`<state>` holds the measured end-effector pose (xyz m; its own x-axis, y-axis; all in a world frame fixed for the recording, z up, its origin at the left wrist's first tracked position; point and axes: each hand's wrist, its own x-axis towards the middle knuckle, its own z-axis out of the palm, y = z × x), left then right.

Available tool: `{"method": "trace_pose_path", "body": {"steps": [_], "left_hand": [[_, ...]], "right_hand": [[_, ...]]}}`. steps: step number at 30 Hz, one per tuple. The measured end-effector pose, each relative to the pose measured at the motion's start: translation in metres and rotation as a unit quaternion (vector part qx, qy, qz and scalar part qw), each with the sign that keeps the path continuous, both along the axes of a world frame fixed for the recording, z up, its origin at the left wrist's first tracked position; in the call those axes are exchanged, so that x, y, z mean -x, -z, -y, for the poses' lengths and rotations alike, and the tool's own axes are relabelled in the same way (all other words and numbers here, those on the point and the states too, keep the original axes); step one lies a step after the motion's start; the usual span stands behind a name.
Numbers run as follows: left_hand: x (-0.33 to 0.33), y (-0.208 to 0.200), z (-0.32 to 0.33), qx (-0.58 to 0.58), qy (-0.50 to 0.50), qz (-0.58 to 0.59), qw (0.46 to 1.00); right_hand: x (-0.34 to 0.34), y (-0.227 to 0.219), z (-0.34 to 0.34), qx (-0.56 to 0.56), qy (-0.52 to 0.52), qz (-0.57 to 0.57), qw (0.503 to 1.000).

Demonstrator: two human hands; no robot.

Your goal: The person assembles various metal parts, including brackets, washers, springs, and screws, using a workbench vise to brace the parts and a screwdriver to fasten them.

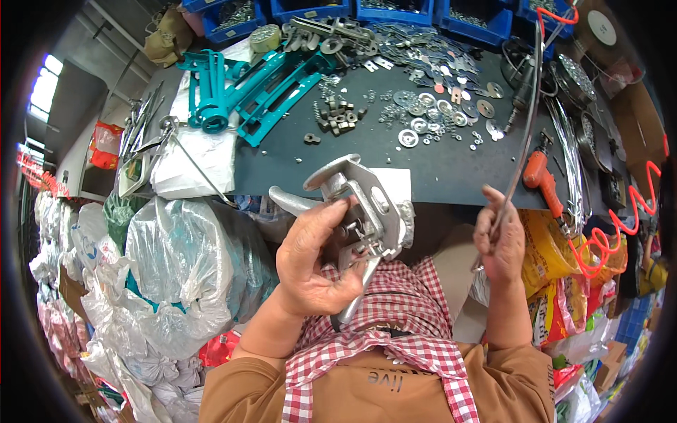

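In front of my chest, my left hand [310,261] is closed around a bare-metal trigger handle assembly [377,204], its curved lever pointing left and a grip hanging below. My thumb and fingers hide part of its inner parts. To the right, my right hand [502,243] has its fingers curled round a long thin metal rod [527,141]. The rod stands nearly upright, its upper end reaching past the table's far side and its lower end below my fingers. Rod and handle assembly are apart. Teal metal frames [268,92] lie stacked beyond my left hand.
Small metal blocks [342,116], washers [423,106] and flat stamped plates [430,56] cover the dark table. Blue bins [472,28] line its back. An orange air tool [538,176] with a red coiled hose [599,257] lies right, beside metal rods [570,155]. Plastic bags [183,261] crowd the left.
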<state>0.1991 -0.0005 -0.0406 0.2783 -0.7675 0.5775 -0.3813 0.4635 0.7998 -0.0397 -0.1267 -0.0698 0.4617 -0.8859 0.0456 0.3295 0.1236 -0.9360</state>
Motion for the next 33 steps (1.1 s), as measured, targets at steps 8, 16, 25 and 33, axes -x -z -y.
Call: {"method": "trace_pose_path", "body": {"steps": [8, 16, 25, 33], "left_hand": [[-0.014, -0.002, -0.005, 0.041, -0.023, 0.114, 0.992], [-0.010, 0.004, 0.020, -0.041, 0.004, -0.247, 0.968], [-0.004, 0.006, 0.022, -0.042, -0.085, -0.198, 0.976], [-0.009, 0.019, 0.032, -0.021, -0.142, 0.104, 0.984]], "right_hand": [[0.044, 0.011, -0.025, 0.077, 0.009, -0.174, 0.982], [0.004, -0.004, -0.056, 0.349, -0.098, -0.312, 0.878], [-0.012, -0.015, -0.056, 0.420, -0.014, -0.380, 0.824], [-0.025, -0.008, -0.036, 0.400, -0.005, -0.339, 0.851]]}}
